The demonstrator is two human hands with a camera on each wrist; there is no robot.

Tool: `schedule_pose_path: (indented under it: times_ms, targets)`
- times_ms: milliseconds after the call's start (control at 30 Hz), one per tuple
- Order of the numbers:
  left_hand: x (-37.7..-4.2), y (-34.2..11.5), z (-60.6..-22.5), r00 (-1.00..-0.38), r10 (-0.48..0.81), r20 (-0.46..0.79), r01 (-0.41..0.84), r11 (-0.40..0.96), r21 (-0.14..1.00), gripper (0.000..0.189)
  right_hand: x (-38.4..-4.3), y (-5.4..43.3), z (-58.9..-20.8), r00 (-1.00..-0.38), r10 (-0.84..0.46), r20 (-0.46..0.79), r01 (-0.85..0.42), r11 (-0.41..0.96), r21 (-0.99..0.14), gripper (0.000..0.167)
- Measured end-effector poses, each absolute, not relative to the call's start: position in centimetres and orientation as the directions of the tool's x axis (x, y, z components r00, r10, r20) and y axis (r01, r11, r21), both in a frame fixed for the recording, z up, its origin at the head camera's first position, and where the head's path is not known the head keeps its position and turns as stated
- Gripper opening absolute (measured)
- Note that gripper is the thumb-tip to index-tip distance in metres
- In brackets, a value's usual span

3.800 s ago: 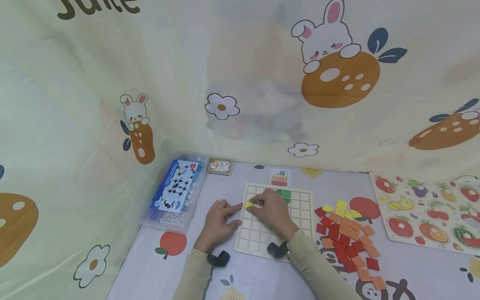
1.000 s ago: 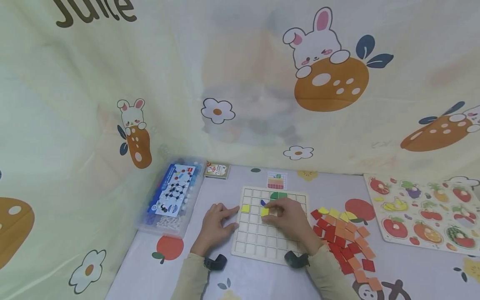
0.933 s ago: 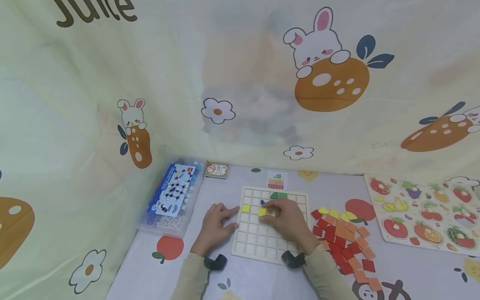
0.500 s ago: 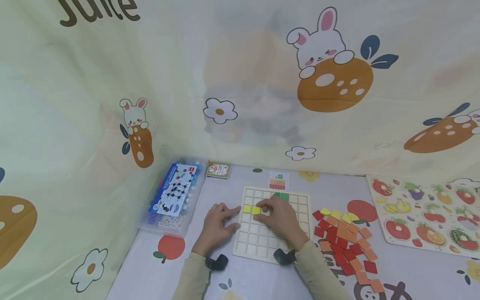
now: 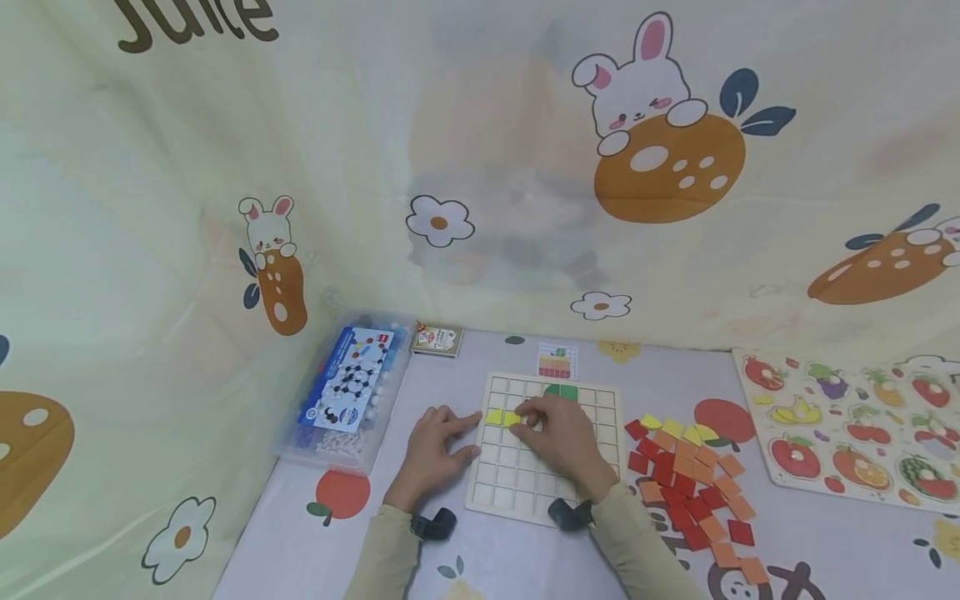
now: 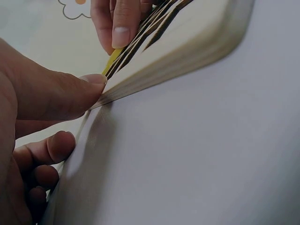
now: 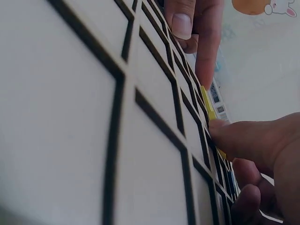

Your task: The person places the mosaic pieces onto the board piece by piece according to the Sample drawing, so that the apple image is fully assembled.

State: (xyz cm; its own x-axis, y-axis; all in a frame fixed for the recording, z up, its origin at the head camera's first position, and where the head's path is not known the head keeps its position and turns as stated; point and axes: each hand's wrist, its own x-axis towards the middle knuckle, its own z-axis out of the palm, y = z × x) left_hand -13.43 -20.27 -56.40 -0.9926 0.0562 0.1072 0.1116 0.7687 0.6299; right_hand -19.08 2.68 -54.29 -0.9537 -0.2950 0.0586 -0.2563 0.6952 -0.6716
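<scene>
A pale gridded board (image 5: 504, 497) lies on the table in the head view. My right hand (image 5: 564, 440) is over it, pinching a yellow square tile (image 5: 511, 419) between thumb and index finger at a left-side cell. Directly left of that tile sits another yellow square tile (image 5: 494, 417) in its own cell. Green pieces (image 5: 568, 392) show near the board's top, partly behind the right hand. My left hand (image 5: 429, 454) touches the board's left edge with thumb and index finger; its other fingers bend inward in the left wrist view (image 6: 47, 98).
Right of the board lies a loose pile of red, orange and yellow tiles (image 5: 686, 479). Beyond it is a fruit puzzle board (image 5: 851, 427). A small pattern card (image 5: 557, 362) lies behind the grid; a plastic case (image 5: 348, 383) and small box (image 5: 437, 340) stand left.
The right hand has carried a second yellow square leftward to beside the first, which it was handling earliest. The last half second brings only a slight shift. The left hand stays at the board's edge.
</scene>
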Motion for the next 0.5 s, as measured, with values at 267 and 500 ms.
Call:
schedule_pose_path:
  times_ms: [267,500]
  targets:
    - [-13.45,-20.19,-56.31,-0.993,0.057,0.101,0.108,0.773,0.626,0.051,-19.10,2.54,-54.45,-0.960,-0.277,0.048,-0.238,0.707,-0.667,0.027]
    - [-13.43,-20.25,-56.33,-0.993,0.057,0.101,0.108,0.772,0.626,0.051,-18.99,1.96,-54.31,-0.948,-0.313,0.059,-0.273,0.706,-0.654,0.036]
